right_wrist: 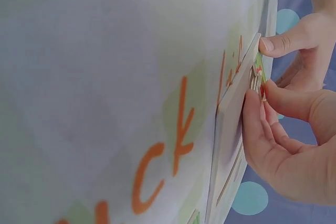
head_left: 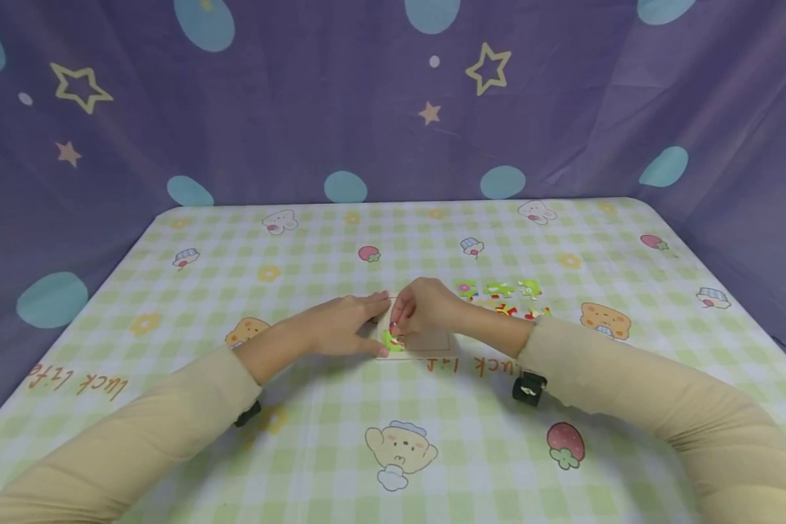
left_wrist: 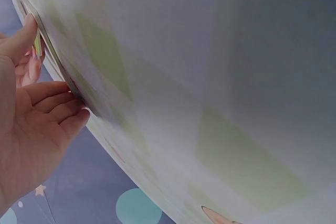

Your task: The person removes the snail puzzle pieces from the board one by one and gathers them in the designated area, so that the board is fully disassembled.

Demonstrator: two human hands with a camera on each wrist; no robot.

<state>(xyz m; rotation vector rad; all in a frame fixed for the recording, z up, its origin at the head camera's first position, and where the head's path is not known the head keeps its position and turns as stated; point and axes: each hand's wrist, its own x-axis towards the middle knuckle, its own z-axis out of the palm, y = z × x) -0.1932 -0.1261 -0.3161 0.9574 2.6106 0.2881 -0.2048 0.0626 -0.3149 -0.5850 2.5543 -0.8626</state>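
Note:
A pale wooden puzzle board (head_left: 432,345) with a recessed frame lies flat at the middle of the table. My left hand (head_left: 343,325) rests across its left end, thumb pressing the near corner and mostly straight fingers at the far edge. Over the board, my right hand (head_left: 427,309) pinches a small puzzle piece (right_wrist: 263,92) between thumb and fingertips. The fingers hide much of that piece. A green puzzle piece (head_left: 390,340) sits in the board's near left corner, beside the left thumb, with the pinched piece right at it.
Several loose jigsaw pieces (head_left: 499,290) in green, red and white lie to the right behind the board, some partly behind the right forearm. A checked cloth (head_left: 314,451) with cartoon prints covers the table. A purple curtain (head_left: 367,109) hangs behind.

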